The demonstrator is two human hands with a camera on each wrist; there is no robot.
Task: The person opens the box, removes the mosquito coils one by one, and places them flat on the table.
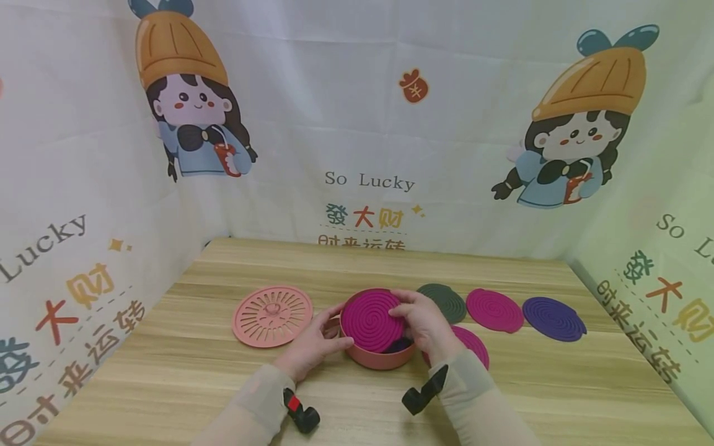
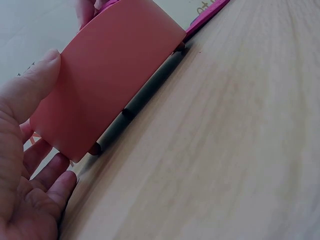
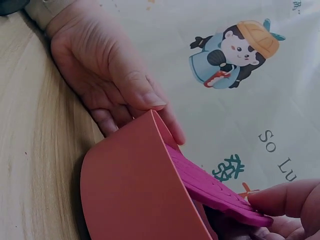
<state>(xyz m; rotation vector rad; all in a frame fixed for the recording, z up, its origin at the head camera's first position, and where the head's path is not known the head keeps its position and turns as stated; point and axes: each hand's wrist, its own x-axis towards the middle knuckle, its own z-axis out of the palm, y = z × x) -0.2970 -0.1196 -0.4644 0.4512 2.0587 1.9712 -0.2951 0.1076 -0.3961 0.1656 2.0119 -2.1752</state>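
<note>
A round coral mosquito coil box stands on the wooden table, with small feet under its base in the left wrist view. My left hand holds its side, thumb near the rim and fingers around the lower wall. Between the thumb and fingers of my right hand, a magenta mosquito coil is pinched at its edge. That coil is tilted, partly inside the box's opening. Under it, a dark purple coil shows inside the box; how many lie there is hidden.
Left of the box lies a slotted coral lid with a small knob. To the right are a dark green coil, a magenta coil, a purple coil and another magenta coil partly behind my right wrist. Printed cloth surrounds the table.
</note>
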